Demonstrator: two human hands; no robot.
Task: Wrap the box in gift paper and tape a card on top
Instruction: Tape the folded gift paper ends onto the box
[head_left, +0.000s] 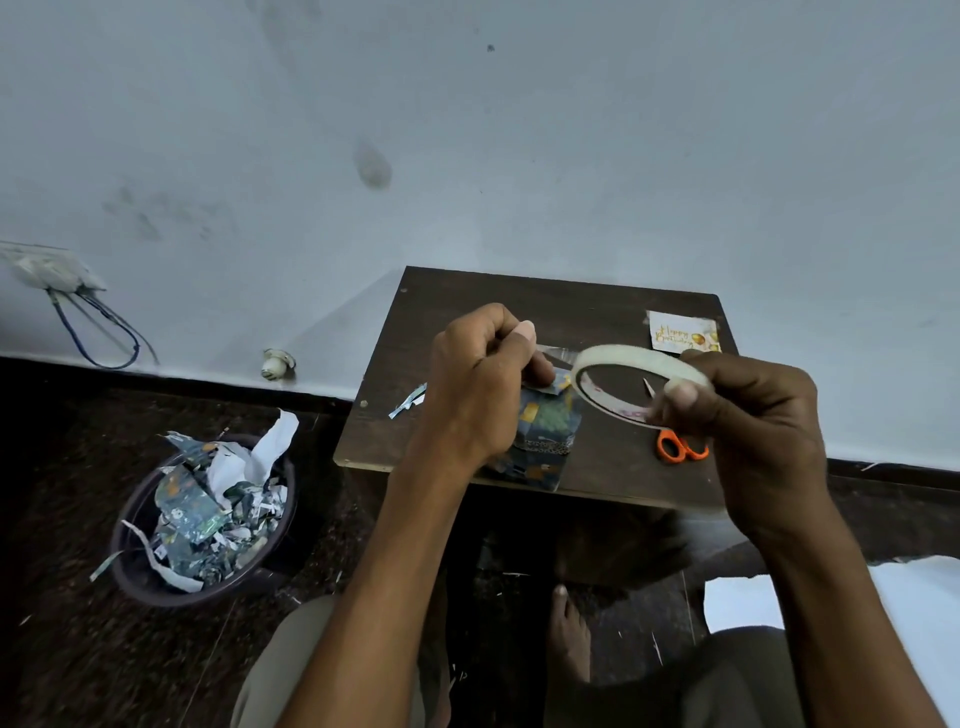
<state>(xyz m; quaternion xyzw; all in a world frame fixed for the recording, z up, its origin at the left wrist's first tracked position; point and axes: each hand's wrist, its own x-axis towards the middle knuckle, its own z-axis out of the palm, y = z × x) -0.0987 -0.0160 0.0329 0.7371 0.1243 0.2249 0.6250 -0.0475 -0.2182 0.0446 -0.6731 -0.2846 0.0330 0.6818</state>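
Left hand (480, 384) pinches the tape end; right hand (748, 415) grips the tape roll (641, 366), strip stretched 9-to-3. Wrapped box (545, 436) on bench (597, 306) beneath, nearer left hand; card (683, 332) at 1 o'clock

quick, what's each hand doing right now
Left hand: pinching the free end of the tape strip.
Right hand: holding the tape roll.

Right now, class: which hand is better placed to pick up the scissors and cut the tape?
Right. The right hand holding the tape roll hovers just above the scissors; the left hand pinches the tape end, farther away.
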